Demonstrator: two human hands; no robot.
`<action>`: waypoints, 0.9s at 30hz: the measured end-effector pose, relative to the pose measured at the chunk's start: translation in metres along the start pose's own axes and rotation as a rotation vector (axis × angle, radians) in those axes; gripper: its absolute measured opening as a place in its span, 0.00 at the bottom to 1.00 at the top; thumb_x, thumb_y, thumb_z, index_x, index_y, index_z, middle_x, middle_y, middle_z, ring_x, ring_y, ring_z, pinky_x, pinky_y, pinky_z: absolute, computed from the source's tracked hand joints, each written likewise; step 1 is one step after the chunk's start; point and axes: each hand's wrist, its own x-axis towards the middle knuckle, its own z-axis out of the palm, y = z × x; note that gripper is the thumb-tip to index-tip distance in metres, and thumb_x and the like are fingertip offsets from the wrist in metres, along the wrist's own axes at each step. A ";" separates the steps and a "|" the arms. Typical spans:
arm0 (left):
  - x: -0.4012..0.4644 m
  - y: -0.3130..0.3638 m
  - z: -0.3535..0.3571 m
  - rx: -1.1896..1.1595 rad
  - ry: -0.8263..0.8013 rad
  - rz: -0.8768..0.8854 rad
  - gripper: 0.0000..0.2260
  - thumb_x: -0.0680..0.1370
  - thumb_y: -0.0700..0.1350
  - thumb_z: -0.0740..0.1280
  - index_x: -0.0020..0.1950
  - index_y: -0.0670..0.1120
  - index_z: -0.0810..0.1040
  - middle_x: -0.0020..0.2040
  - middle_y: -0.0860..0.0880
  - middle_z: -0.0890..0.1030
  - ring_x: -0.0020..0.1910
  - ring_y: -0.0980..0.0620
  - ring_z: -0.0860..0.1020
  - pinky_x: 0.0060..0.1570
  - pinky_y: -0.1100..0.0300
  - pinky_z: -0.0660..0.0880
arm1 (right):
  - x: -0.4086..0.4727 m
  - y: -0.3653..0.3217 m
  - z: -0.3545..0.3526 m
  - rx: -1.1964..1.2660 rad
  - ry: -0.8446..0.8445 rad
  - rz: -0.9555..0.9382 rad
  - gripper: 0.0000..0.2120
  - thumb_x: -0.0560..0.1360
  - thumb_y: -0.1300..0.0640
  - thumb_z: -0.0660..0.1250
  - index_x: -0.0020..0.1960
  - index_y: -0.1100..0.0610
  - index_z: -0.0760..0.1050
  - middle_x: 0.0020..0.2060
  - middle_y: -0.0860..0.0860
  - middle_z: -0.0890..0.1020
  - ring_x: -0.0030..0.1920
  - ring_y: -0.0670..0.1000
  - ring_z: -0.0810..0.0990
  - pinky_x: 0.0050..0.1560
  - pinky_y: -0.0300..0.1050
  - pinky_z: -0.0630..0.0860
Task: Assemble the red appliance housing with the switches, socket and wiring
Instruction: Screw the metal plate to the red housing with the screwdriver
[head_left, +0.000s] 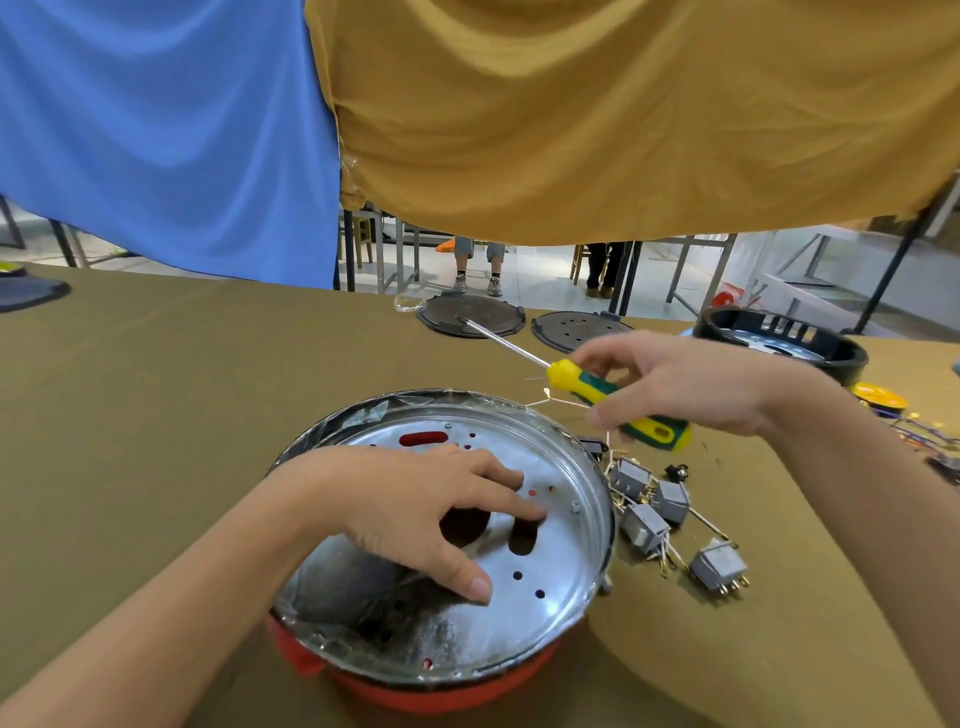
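The left hand (431, 514) rests on the shiny round metal plate (561, 582), fingers spread and loose, holding nothing. Under it sits the red housing (441, 693), smooth and curved. The right hand (675, 384) grips a screwdriver (618, 402) with a yellow and green handle, up and away from the plate. Just below that hand lie small grey box switches (719, 564) with thin gold wires. I think a screw comes next, so the tip must find a little hole. I cannot spot any screw.
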 end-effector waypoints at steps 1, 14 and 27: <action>0.000 0.000 0.000 -0.001 -0.002 0.001 0.32 0.76 0.63 0.68 0.76 0.70 0.56 0.78 0.65 0.53 0.77 0.60 0.51 0.76 0.50 0.54 | 0.000 0.001 -0.006 0.058 0.067 -0.055 0.20 0.69 0.60 0.76 0.58 0.51 0.76 0.44 0.48 0.84 0.37 0.48 0.84 0.37 0.38 0.79; -0.002 0.000 -0.001 -0.061 -0.045 -0.017 0.31 0.76 0.64 0.67 0.74 0.75 0.54 0.75 0.72 0.49 0.74 0.68 0.48 0.75 0.57 0.53 | 0.032 -0.007 0.001 0.399 0.984 -0.540 0.09 0.81 0.51 0.62 0.48 0.56 0.71 0.32 0.53 0.75 0.31 0.50 0.77 0.31 0.46 0.75; -0.003 0.000 0.000 -0.064 -0.045 -0.015 0.31 0.75 0.65 0.67 0.72 0.77 0.54 0.75 0.73 0.49 0.75 0.68 0.47 0.77 0.53 0.53 | 0.027 -0.015 0.010 0.194 1.027 -0.628 0.10 0.82 0.56 0.60 0.45 0.60 0.70 0.28 0.45 0.70 0.31 0.58 0.73 0.33 0.57 0.74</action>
